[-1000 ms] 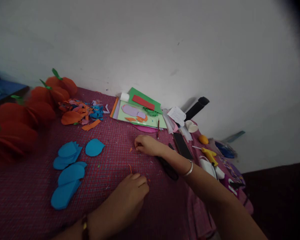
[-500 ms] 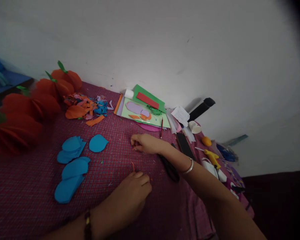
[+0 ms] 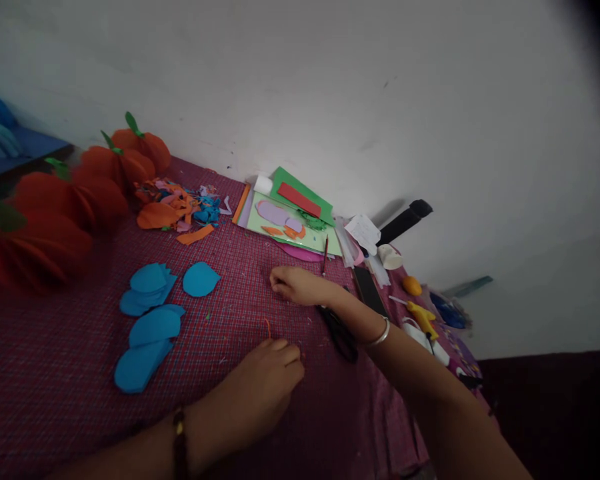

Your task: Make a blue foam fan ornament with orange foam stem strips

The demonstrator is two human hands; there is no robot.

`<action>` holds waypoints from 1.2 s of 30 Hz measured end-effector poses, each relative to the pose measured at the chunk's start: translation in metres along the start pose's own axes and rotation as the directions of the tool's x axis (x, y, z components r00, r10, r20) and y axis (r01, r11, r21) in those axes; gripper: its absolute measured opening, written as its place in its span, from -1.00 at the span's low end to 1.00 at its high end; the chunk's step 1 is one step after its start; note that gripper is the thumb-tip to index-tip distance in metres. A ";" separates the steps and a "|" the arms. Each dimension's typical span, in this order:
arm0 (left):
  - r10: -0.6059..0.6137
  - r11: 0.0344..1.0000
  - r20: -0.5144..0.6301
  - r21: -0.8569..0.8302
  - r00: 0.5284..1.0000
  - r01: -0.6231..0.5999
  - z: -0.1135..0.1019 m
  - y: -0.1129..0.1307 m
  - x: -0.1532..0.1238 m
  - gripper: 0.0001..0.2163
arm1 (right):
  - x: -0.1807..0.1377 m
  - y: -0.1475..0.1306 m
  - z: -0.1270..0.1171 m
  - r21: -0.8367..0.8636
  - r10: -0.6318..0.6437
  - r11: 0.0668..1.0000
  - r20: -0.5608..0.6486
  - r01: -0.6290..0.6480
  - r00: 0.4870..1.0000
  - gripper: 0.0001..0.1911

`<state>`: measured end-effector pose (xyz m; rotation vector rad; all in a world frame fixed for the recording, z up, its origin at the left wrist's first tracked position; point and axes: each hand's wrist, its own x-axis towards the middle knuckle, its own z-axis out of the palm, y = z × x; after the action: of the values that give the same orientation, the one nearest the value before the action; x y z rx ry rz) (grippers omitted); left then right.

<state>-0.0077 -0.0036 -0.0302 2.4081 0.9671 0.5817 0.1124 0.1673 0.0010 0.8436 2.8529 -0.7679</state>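
Note:
My right hand (image 3: pixel 293 285) hovers over or rests on the checked tablecloth with its fingers curled together; whatever they may hold is hidden. Nearer to me, my left hand (image 3: pixel 265 383) lies knuckles up on the cloth, fingers bent under, so its fingertips cannot be seen. A thin orange scrap (image 3: pixel 268 327) shows just beyond its knuckles. Black-handled scissors (image 3: pixel 344 341) lie partly beneath my right forearm. To the left are stacks of blue petal-shaped paper cutouts (image 3: pixel 155 327), with one single blue cutout (image 3: pixel 201 279) apart from them.
Several orange paper pumpkins (image 3: pixel 103 193) stand at the left, beside a heap of paper scraps (image 3: pixel 183 207). Coloured sheets (image 3: pixel 275 228) lie by the wall. A pencil (image 3: pixel 325 255), a dark phone-like slab (image 3: pixel 369 291) and a yellow glue gun (image 3: pixel 423 319) are on the right.
My right hand has drawn its fingers in more tightly, and the orange bit at its fingertips no longer shows. My left hand stays nearly still. The view has shifted slightly.

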 end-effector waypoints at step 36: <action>0.058 0.998 -0.052 0.033 0.997 -0.056 0.002 -0.005 -0.003 -0.97 | 0.141 -0.052 -0.058 -0.039 0.017 0.999 -0.250 -0.028 0.968 -0.90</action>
<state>-0.0115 -0.0033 -0.0353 2.4668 0.9386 0.6582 -0.0299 0.2272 0.0466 1.0335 3.0577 -0.6371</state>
